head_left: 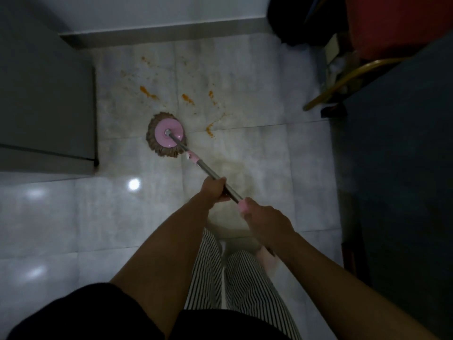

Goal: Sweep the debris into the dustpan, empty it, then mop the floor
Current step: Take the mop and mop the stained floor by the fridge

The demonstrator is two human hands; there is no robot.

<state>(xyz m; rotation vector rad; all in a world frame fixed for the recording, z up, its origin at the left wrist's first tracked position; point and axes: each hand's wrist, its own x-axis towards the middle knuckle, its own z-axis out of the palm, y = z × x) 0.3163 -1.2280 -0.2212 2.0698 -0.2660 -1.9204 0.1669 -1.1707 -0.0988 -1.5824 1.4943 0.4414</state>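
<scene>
A round mop head with a pink disc and brown fringe lies flat on the pale tiled floor. Its metal handle slants back toward me. My left hand grips the metal shaft. My right hand holds the pink grip at the upper end, just behind the left hand. Orange stains are spattered on the tiles beyond and to the right of the mop head. A faint yellowish smear shows under the handle.
A grey cabinet stands at the left, its corner close to the mop head. A dark surface fills the right side. A chair with a red seat and a curved wooden leg sits at the upper right. A baseboard runs along the far wall.
</scene>
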